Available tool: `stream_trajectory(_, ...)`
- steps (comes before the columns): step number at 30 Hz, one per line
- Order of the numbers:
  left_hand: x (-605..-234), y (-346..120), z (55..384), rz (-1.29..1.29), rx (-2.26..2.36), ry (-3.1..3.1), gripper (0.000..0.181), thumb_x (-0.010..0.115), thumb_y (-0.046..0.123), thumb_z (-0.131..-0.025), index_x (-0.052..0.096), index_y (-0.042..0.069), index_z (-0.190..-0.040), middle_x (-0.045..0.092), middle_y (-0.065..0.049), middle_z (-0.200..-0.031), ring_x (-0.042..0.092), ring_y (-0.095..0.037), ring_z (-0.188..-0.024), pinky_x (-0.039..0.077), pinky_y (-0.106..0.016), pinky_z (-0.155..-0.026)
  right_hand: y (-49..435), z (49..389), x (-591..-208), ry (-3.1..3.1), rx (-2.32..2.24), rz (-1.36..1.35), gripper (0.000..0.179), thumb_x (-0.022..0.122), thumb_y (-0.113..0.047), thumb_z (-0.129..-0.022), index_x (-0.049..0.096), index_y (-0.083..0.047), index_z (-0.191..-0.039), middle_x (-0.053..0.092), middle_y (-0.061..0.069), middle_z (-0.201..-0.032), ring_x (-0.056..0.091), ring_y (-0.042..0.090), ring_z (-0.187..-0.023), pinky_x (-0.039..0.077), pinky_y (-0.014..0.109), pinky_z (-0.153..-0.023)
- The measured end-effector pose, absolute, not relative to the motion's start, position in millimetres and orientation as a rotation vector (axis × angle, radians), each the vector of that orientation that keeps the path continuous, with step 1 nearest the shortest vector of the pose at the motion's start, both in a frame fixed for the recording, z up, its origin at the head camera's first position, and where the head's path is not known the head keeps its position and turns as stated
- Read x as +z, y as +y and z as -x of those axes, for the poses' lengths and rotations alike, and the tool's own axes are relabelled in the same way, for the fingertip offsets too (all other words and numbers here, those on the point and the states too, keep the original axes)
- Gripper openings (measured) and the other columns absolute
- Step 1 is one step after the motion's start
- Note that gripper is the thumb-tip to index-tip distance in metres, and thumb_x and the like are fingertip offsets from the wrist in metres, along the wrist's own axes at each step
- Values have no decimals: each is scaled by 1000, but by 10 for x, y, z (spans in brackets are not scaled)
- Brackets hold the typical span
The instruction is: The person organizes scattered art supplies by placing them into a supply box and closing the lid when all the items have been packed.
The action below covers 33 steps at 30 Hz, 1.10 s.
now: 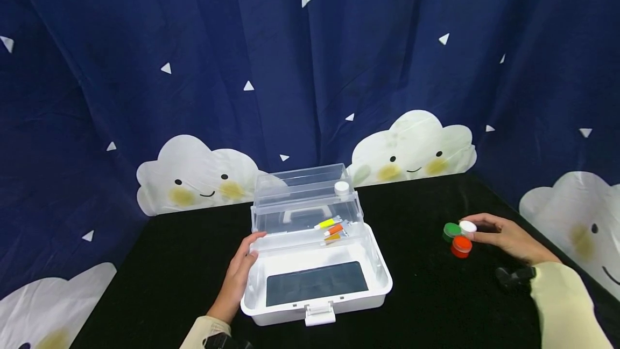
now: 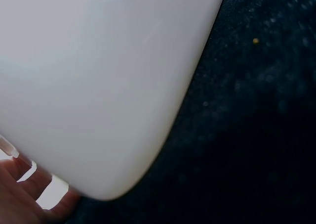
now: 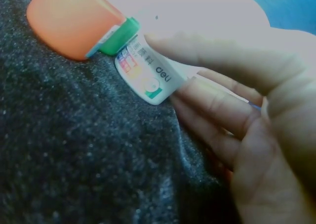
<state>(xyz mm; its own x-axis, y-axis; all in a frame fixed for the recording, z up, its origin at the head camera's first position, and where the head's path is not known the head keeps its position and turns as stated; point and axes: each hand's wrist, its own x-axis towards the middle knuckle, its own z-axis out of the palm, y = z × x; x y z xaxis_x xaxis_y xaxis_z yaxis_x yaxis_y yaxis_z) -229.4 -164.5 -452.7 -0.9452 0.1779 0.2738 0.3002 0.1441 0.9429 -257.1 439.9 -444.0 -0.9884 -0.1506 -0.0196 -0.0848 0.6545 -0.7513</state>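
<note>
My right hand [image 1: 508, 237] pinches a small white paint jar [image 1: 467, 227] between thumb and fingers. In the right wrist view, a printed label shows on that white jar [image 3: 148, 73]. Beside it stand a green-topped jar [image 1: 452, 231] and a red-orange jar [image 1: 462, 247], close together on the black cloth. At the left, my left hand [image 1: 237, 279] rests against the side of a white plastic box [image 1: 317, 306], its fingers near the lid hinge. The box's clear lid [image 1: 300, 176] stands raised. The left wrist view shows fingertips [image 2: 64, 201] touching the box wall.
Yellow, red and orange paint tubes [image 1: 333, 227] lie in the clear tray at the back of the box, and a white jar [image 1: 341, 188] sits higher up. A latch [image 1: 319, 313] hangs at the front. Behind the table hangs a blue curtain [image 1: 271, 42] with clouds.
</note>
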Motion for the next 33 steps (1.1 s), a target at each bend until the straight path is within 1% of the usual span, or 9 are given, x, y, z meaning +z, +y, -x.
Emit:
stream_trajectory(4,-4517,-1640,2285,467,-1948,-2305,37,38,25,-103,46,21,-139,50,-7,-136,51,-22,-116,39,-47,-97,4391,2580,-4440,2827,-1227,161,51,60,-38,-94,51,-8,-133,53,21,-129,55,22,-106,47,45,-83)
stream_trajectory(9,-4515,-1643,2263,440,-1956,-2310,36,38,23,-103,47,20,-138,51,-7,-136,52,-23,-115,41,-45,-95,4383,2595,-4468,2848,-1238,109,53,61,-42,-92,52,-9,-133,57,18,-126,58,10,-99,47,43,-83)
stream_trajectory(12,-4526,-1644,2265,449,-1941,-2303,36,38,22,-103,47,20,-138,51,-7,-135,52,-21,-114,41,-43,-95,4372,2592,-4457,2855,-1260,75,55,61,-44,-92,52,-8,-133,58,19,-125,58,4,-97,48,45,-85)
stream_trajectory(15,-4527,-1644,2271,458,-1931,-2300,36,38,21,-103,47,19,-138,52,-7,-134,53,-19,-114,42,-39,-95,4363,2599,-4436,2877,-1282,53,57,62,-44,-91,52,-6,-132,59,18,-123,57,-1,-94,48,41,-84)
stream_trajectory(18,-4511,-1639,2278,451,-1926,-2303,36,38,21,-103,47,19,-138,52,-6,-135,53,-18,-114,42,-36,-95,4346,2608,-4398,2887,-1317,38,58,64,-44,-90,52,-5,-132,62,16,-119,59,-1,-92,48,34,-81)
stream_trajectory(24,-4497,-1624,2287,467,-1912,-2297,36,39,22,-103,47,19,-138,51,-7,-136,52,-21,-114,39,-50,-98,4326,2599,-4339,2898,-1352,49,57,66,-41,-90,52,-4,-131,65,7,-112,60,0,-91,48,28,-77)
stream_trajectory(27,-4494,-1623,2286,459,-1920,-2298,36,38,21,-103,47,20,-138,51,-7,-136,52,-21,-115,38,-52,-99,4303,2609,-4302,2914,-1346,57,57,65,-41,-90,52,-4,-131,63,11,-115,59,-1,-91,48,27,-77)
stream_trajectory(30,-4497,-1625,2282,449,-1941,-2296,36,38,21,-103,47,20,-138,50,-6,-136,52,-21,-115,38,-50,-98,4278,2621,-4262,2930,-1349,49,58,65,-41,-90,51,-4,-132,61,17,-118,58,-3,-90,48,25,-76)
stream_trajectory(33,-4509,-1629,2276,445,-1954,-2294,36,38,21,-103,48,20,-138,51,-6,-136,52,-22,-115,39,-47,-97,4250,2625,-4223,2942,-1364,20,59,66,-42,-89,50,-4,-132,60,17,-119,57,-3,-89,46,25,-75)
